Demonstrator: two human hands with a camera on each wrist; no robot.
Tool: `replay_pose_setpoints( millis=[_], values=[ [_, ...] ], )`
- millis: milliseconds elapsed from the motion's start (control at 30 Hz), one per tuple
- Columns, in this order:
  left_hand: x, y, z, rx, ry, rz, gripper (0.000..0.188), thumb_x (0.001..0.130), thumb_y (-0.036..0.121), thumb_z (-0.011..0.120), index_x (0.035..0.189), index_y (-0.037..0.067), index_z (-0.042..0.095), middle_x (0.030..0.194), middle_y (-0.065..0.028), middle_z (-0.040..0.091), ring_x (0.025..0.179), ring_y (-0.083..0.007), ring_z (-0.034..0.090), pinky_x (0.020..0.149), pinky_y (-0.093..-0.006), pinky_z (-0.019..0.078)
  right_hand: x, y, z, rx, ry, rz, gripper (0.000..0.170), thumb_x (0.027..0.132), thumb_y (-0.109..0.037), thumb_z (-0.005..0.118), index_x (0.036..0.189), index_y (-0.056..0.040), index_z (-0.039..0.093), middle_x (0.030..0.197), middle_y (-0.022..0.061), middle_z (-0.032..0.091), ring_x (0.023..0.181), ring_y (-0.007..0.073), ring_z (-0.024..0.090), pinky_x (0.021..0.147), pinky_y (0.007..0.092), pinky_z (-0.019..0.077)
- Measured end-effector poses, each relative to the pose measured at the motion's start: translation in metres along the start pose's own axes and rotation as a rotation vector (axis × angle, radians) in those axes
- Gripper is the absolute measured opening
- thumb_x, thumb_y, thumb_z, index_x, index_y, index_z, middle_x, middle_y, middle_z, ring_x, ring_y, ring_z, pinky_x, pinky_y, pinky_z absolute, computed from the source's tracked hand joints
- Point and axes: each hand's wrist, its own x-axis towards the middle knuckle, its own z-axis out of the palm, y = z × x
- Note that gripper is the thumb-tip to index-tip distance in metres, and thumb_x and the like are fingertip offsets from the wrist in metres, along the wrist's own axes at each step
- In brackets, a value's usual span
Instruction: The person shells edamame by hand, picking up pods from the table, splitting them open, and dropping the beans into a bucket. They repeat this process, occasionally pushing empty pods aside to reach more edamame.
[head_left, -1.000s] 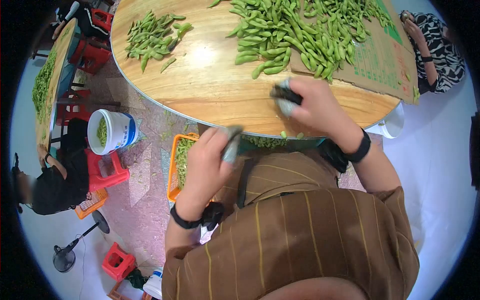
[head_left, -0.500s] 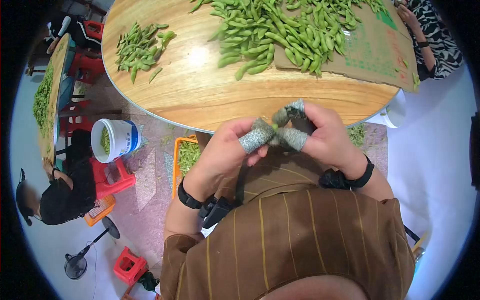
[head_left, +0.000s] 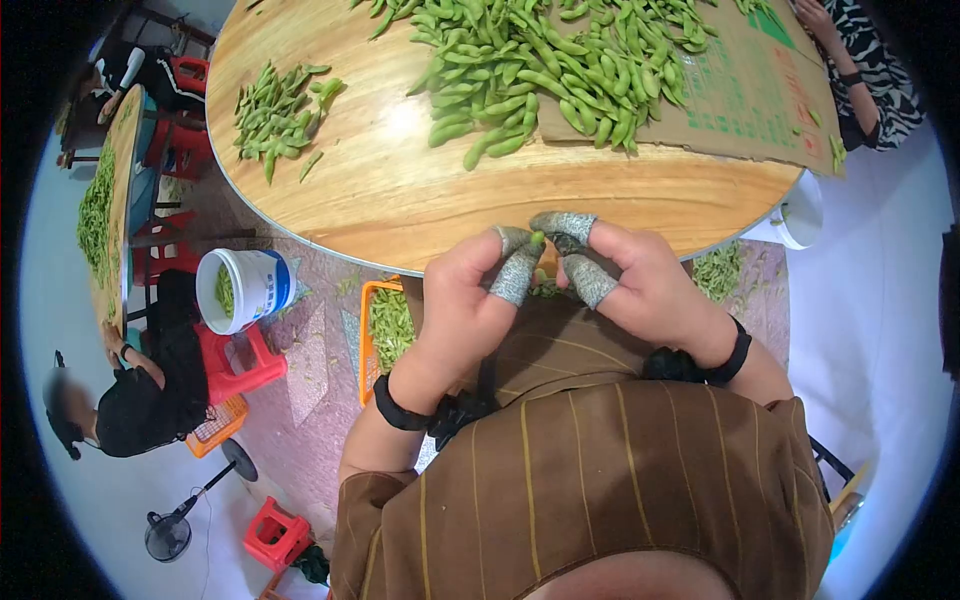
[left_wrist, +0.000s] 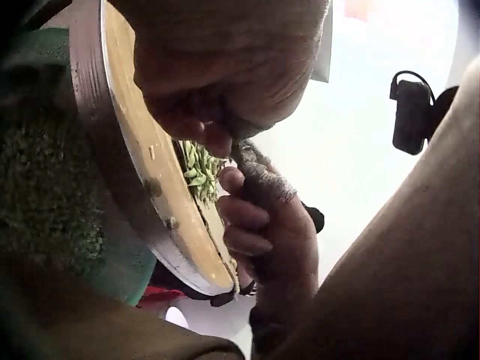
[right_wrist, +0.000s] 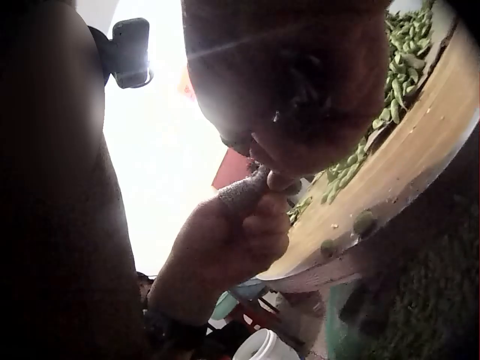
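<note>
Both hands meet at the near table edge over the lap, their thumbs and forefingers wrapped in grey tape. Between the fingertips shows the green end of a soybean pod, most of it hidden. My left hand pinches it from one side and my right hand from the other. In the left wrist view the right hand has its bare fingers curled, its taped thumb touching the left. A large heap of green soybean pods lies beyond the hands, partly on flat cardboard. A smaller, darker pod pile sits at left.
Below the round wooden table, an orange basket holds green pieces. White buckets stand at left and right. Red stools and a fan are at left. Other people sit around.
The right hand has come back from near the pod heap and the left hand moved in to meet it. The hands have stayed together, fingertips on a pod, since half a second ago.
</note>
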Motion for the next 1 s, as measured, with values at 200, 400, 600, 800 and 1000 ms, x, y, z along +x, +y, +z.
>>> replay_pose_setpoints(
  millis=[200, 400, 600, 800, 1000],
  values=[
    [-0.002, -0.002, 0.004, 0.325, 0.032, 0.241, 0.01, 0.082, 0.004, 0.062, 0.091, 0.002, 0.064, 0.071, -0.0114, 0.06, 0.057, -0.022, 0.056, 0.056, -0.0318, 0.0452, 0.001, -0.005, -0.005, 0.463, -0.099, 0.333, 0.038, 0.092, -0.01, 0.053, 0.129, -0.0084, 0.054, 0.083, -0.0052, 0.06, 0.062, 0.0027, 0.05, 0.055, 0.0176, 0.041],
    [0.0, -0.014, -0.001, -0.83, -0.234, -0.299, 0.016, 0.094, 0.018, 0.055, 0.097, 0.003, 0.061, 0.067, -0.0024, 0.058, 0.053, -0.0077, 0.048, 0.049, -0.0223, 0.0372, -0.002, -0.005, -0.004, 0.816, -0.141, 0.481, 0.033, 0.09, -0.006, 0.054, 0.123, -0.0076, 0.058, 0.086, -0.0026, 0.062, 0.071, 0.0059, 0.056, 0.061, 0.0208, 0.0465],
    [0.002, -0.026, 0.004, -1.304, -0.492, -0.344, 0.027, 0.097, 0.027, 0.048, 0.102, 0.003, 0.058, 0.058, -0.0001, 0.047, 0.045, -0.0077, 0.038, 0.046, -0.0232, 0.0308, -0.007, -0.001, -0.004, 0.413, -0.018, 0.143, 0.033, 0.088, -0.005, 0.06, 0.121, -0.0013, 0.059, 0.101, 0.0021, 0.066, 0.09, 0.0071, 0.059, 0.082, 0.0258, 0.0488],
    [0.002, -0.025, 0.005, -1.239, -0.515, -0.403, 0.023, 0.097, 0.024, 0.047, 0.102, 0.004, 0.057, 0.058, 0.0001, 0.047, 0.045, -0.0072, 0.037, 0.045, -0.0234, 0.0308, 0.004, 0.002, -0.007, 0.603, -0.004, 0.17, 0.02, 0.088, -0.011, 0.065, 0.105, -0.0007, 0.063, 0.093, -0.0011, 0.064, 0.086, 0.005, 0.056, 0.075, 0.0235, 0.0477],
    [0.003, -0.019, 0.006, -1.391, -0.607, -0.459, 0.024, 0.096, 0.026, 0.05, 0.1, 0.003, 0.057, 0.059, -0.0006, 0.049, 0.045, -0.0082, 0.039, 0.045, -0.0225, 0.031, 0.006, 0.004, -0.007, 0.677, -0.058, 0.164, 0.017, 0.088, -0.014, 0.066, 0.099, -0.0015, 0.063, 0.088, -0.0024, 0.064, 0.081, 0.0043, 0.054, 0.072, 0.0235, 0.0468]
  ],
)
